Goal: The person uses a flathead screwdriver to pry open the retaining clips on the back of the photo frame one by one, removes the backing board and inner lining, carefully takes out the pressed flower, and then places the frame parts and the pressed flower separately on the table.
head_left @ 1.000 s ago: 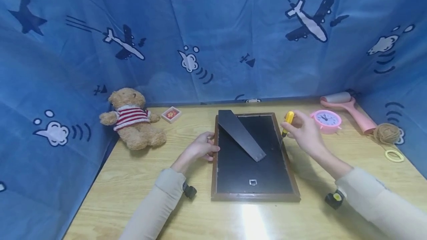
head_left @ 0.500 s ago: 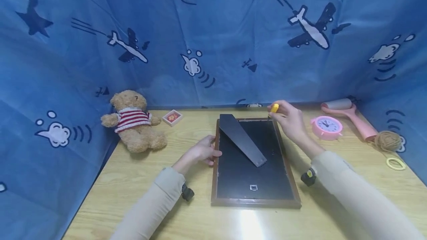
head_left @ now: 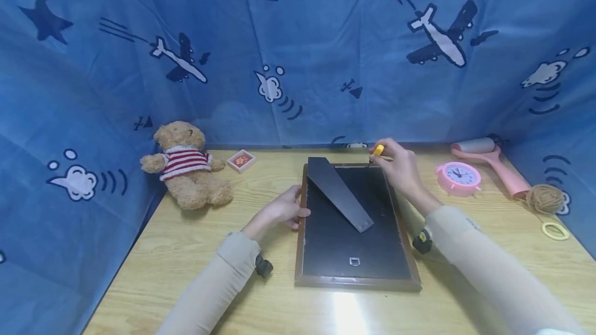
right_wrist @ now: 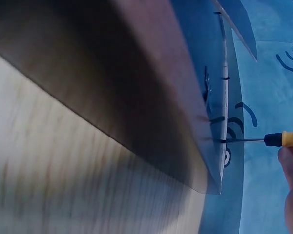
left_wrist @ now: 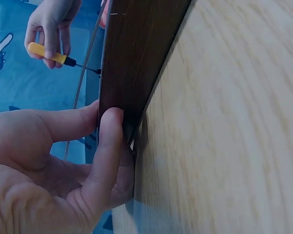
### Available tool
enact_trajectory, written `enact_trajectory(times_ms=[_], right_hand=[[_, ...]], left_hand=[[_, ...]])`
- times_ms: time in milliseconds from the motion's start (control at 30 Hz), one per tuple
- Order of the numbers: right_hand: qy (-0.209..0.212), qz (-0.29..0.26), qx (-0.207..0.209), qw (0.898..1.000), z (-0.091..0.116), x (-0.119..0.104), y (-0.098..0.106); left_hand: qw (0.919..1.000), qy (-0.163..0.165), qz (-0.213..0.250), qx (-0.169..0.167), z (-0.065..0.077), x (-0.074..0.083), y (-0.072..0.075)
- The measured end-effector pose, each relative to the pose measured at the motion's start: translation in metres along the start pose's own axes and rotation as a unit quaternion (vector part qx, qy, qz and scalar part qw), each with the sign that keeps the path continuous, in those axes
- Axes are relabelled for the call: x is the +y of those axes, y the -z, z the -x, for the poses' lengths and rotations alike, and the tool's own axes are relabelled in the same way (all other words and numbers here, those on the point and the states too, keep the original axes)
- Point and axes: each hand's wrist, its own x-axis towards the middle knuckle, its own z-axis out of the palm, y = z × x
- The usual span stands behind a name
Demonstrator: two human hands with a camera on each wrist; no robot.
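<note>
A brown picture frame [head_left: 358, 282] lies face down, its black backing board [head_left: 326, 249] facing up. A tapered black stand leg [head_left: 339, 193] slants across the board. My left hand [head_left: 279, 209] grips the frame's left edge, thumb on top and fingers against its outer side. My right hand [head_left: 404, 170] holds a yellow-handled screwdriver [head_left: 379, 150] at the frame's far edge, near the right corner. In the right wrist view the screwdriver [right_wrist: 282, 139] has its thin shaft touching or very near one of the small dark tabs [right_wrist: 223, 141] along the inner rim.
To the left sit a teddy bear [head_left: 186, 167] and a small pink box [head_left: 241, 161]. On the right are a pink alarm clock [head_left: 459, 179], a pink lint roller [head_left: 500, 164], a yarn ball [head_left: 545, 199] and a yellow ring [head_left: 555, 231]. A blue curtain [head_left: 298, 56] surrounds the table.
My right hand has carried the screwdriver from the frame's right side to its far edge, then slightly left. My left hand keeps its grip on the left edge.
</note>
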Motion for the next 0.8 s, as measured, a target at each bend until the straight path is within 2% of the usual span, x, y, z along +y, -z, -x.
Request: enact_trajectory(times_ms=[300,533,800], right_hand=[[-0.003,-0.006,-0.031,0.999,-0.001,0.001,-0.004],[-0.001,0.009,-0.028,1.0,-0.006,0.005,-0.005],[-0.021,0.003,-0.047,0.999,-0.017,0.005,-0.004]], left_hand=[[1.0,-0.004,0.004,0.0,0.0,-0.001,-0.001],[1.0,-0.004,-0.004,0.002,0.001,0.0,-0.002],[0.9999,-0.003,-0.015,0.003,0.0,0.0,-0.002]])
